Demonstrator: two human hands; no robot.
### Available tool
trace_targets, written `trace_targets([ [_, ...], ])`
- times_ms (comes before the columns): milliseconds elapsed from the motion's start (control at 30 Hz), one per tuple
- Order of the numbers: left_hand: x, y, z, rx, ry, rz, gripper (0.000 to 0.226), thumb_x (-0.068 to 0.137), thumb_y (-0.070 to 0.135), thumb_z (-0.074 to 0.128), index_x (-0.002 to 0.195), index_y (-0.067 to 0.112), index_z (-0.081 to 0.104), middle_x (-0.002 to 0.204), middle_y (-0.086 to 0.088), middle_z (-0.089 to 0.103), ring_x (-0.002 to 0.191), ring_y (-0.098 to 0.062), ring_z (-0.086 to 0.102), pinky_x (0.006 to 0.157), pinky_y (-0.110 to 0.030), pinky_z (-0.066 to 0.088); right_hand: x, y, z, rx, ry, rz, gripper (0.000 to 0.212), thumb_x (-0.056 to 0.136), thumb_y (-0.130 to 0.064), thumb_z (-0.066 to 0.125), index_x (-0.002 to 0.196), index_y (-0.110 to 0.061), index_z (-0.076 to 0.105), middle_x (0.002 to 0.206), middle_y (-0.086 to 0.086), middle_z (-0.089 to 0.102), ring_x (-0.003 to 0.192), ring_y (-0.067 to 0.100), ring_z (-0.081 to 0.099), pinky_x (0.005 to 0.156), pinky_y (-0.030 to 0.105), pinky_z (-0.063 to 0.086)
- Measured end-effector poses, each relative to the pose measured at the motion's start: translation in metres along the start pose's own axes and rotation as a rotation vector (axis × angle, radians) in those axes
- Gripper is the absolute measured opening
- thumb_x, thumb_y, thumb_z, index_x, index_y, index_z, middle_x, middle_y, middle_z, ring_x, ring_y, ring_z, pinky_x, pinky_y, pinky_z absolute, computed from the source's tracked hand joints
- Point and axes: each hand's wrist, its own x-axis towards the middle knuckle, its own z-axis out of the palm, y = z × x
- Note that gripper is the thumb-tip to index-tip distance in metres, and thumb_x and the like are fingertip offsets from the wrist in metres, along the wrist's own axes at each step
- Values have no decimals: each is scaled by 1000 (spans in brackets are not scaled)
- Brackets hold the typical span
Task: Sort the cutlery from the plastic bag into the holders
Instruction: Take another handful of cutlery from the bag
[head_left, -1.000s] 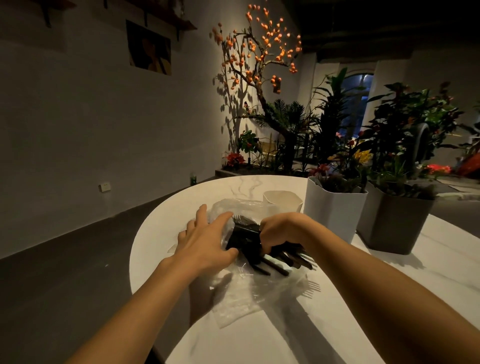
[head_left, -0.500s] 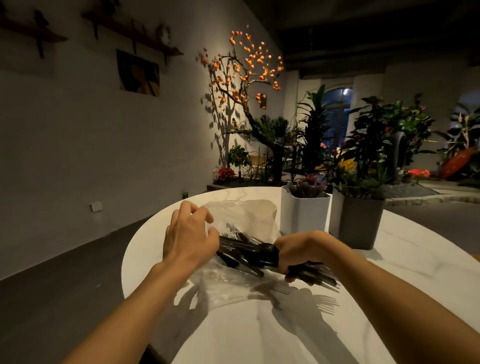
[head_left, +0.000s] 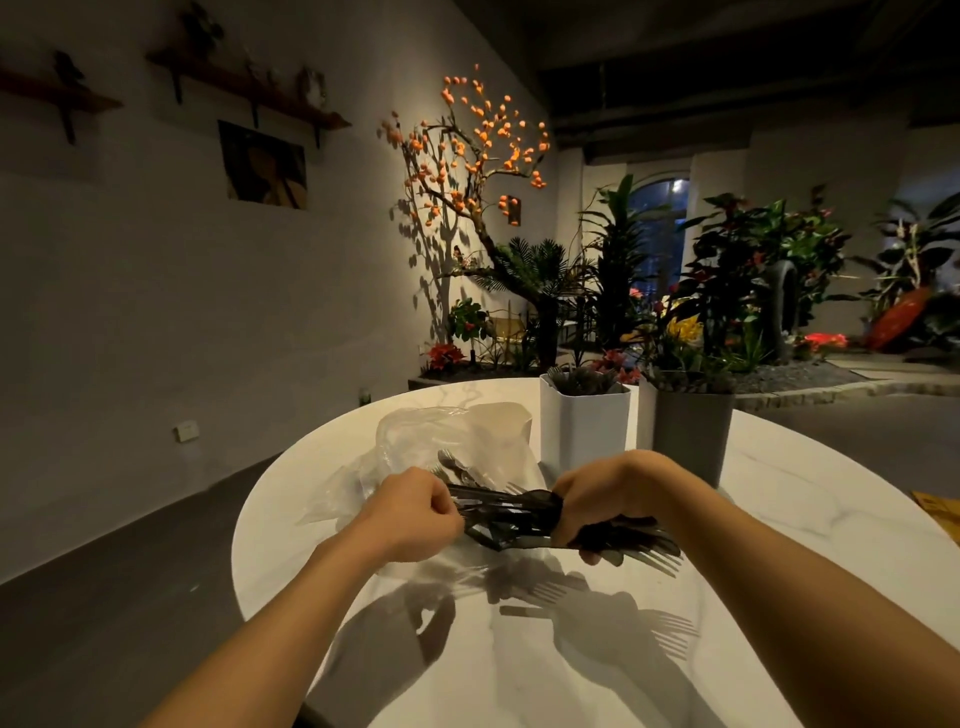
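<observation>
A bundle of dark plastic cutlery (head_left: 511, 514) hangs just above the white round table (head_left: 779, 519). My right hand (head_left: 605, 496) grips the bundle near its middle, fork tines sticking out to the right. My left hand (head_left: 410, 512) is curled at the bundle's left end, pinching the clear plastic bag (head_left: 415, 447) that lies crumpled there. A white holder (head_left: 584, 428) and a grey holder (head_left: 688, 436) stand upright behind my right hand, each with cutlery in it.
A beige cup (head_left: 511, 421) sits behind the bag, left of the white holder. A yellow-brown object (head_left: 940, 512) lies at the table's right edge. The table's rim curves close on the left. Plants and a lit tree fill the room beyond.
My right hand has drawn the cutlery bundle rightwards out of the bag and lifted it. My left hand went from flat on the bag to curled at its opening. The camera tilted up.
</observation>
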Motion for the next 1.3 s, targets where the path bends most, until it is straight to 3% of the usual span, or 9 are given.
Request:
trace_targets([
  [100,1,-3,3,-1,-49,17,6,86,30,69,90,27,70,80,9,68,79,-11,65,77,-34,59,-7,-3,-6,-14,-6,6,34,98,-14,63,131,-9,57,92,11,66,75,18,65,71,28,59],
  [200,-3,-3,12,34,-76,98,41,79,54,71,115,38,59,102,11,64,92,-9,64,86,-36,58,-9,-6,-9,-13,-1,-3,34,98,-16,62,131,-7,57,97,13,65,79,18,64,71,27,58],
  [300,-5,2,28,178,-61,111,53,86,67,63,130,40,51,123,5,49,114,-18,53,100,-41,51,-8,-10,-9,31,-21,-40,36,99,-14,61,133,-6,55,104,16,63,88,22,62,76,30,57],
  [567,8,8,36,562,-34,121,36,105,46,41,134,27,49,134,-9,49,126,-32,42,106,-47,38,2,-7,-14,44,-37,-55,36,100,-11,58,135,-7,53,105,16,60,83,20,62,71,27,58],
  [700,15,9,37,586,-4,85,59,96,43,56,149,25,38,149,-9,38,136,-33,32,112,-48,34,-7,0,-22,81,-44,-57,20,99,-11,60,119,-15,58,100,12,62,80,17,64,66,26,58],
  [767,17,7,37,526,78,87,59,91,46,61,143,24,43,146,-6,40,130,-29,36,107,-45,40,-14,5,-25,103,-53,-65,15,99,-10,60,111,-18,59,98,10,61,77,15,64,61,23,57],
  [900,19,3,34,493,242,88,45,89,44,60,127,22,52,125,-2,45,111,-22,43,92,-37,49,-24,16,-30,99,-49,-59,33,99,-11,60,131,-8,55,101,12,62,80,16,63,60,23,56],
  [1133,11,11,30,605,289,30,42,99,36,54,137,20,46,133,-7,48,116,-24,47,91,-36,48,-48,36,-31,138,-18,-58,33,97,-12,62,129,-11,56,105,12,63,82,17,65,62,25,56],
  [1300,4,41,23,170,342,-74,15,95,31,57,89,19,63,83,2,64,72,-15,57,59,-28,44,-63,53,-31,246,34,-101,31,96,-11,64,126,-12,57,104,12,66,77,15,67,64,27,57],
])
